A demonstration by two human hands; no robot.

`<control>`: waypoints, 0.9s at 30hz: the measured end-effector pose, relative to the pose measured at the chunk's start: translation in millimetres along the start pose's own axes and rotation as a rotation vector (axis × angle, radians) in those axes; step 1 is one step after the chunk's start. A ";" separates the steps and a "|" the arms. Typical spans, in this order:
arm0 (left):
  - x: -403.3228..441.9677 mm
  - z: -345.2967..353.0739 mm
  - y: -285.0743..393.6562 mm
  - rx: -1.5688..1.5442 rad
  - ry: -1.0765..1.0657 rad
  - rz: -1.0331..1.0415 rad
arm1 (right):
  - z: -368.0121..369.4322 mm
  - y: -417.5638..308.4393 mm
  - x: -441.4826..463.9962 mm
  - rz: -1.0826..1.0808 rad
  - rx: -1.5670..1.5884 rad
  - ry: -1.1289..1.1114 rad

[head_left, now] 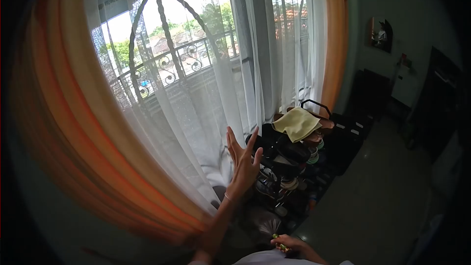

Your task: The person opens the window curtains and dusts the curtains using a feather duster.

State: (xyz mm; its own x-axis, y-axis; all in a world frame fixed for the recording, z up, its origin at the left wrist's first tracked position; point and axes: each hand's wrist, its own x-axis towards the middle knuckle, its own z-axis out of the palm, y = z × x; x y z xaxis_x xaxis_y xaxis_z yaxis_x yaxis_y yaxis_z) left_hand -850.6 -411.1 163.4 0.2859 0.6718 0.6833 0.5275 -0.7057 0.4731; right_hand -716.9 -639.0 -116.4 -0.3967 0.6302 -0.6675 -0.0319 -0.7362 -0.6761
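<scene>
My left hand (240,166) is raised in front of the sheer white curtain (194,132), its fingers spread and nothing in them. Whether the fingertips touch the fabric I cannot tell. Low in the view, my right hand (290,243) is closed around the green-and-yellow handle (276,236) of a duster-like tool. A greyish fan-shaped head (268,224) spreads from that handle, dim and partly blurred, so its exact kind is unclear. The tool is near the floor, below my left hand.
An orange curtain (98,142) hangs at the left, another (337,44) at the right. Beside the window stands a cluttered dark rack (287,159), with a pale yellow cloth (297,123) on top. Shiny floor (365,191) stretches right, towards dark furniture (370,88).
</scene>
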 end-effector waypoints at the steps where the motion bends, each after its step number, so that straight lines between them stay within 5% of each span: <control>1: 14.6 11.0 -6.0 -0.015 0.017 -0.090 | -7.4 17.1 7.4 -0.027 -0.112 0.009; 8: 47.4 16.2 -81.2 -0.173 0.159 -0.254 | 17.6 11.3 -28.5 -0.130 -0.916 0.412; 10: 29.9 -1.5 -95.5 -0.304 0.408 -0.214 | 30.9 0.8 -45.1 -0.231 -0.847 0.480; 11: 21.1 -22.1 -90.5 -0.276 0.456 -0.225 | 21.4 20.8 -35.8 -0.454 -0.890 0.546; 14: -9.7 -57.9 -110.6 -0.414 0.618 -0.233 | 23.0 -24.7 -82.2 -0.420 -0.628 0.411; 16: -27.2 -77.8 -119.8 -0.401 0.644 -0.235 | 35.9 -77.2 -118.8 -0.493 -0.495 0.377; 20: -52.9 -108.1 -107.0 -0.240 0.607 -0.203 | 39.7 -138.4 -116.7 -0.995 -0.105 0.195; 24: -76.9 -119.3 -82.3 -0.105 0.577 -0.217 | 67.5 -226.5 -103.1 -1.091 0.149 0.326; 27: -93.0 -124.2 -72.4 -0.003 0.528 -0.192 | 83.3 -278.6 -83.4 -1.300 0.000 0.365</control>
State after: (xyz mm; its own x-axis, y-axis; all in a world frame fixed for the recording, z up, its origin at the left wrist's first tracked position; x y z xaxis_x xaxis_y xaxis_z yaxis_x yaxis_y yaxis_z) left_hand -1014.7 -450.5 134.6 -0.2550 0.5849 0.7699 0.5278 -0.5830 0.6177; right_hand -751.3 -507.0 153.6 0.1857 0.8944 0.4070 -0.1952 0.4395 -0.8768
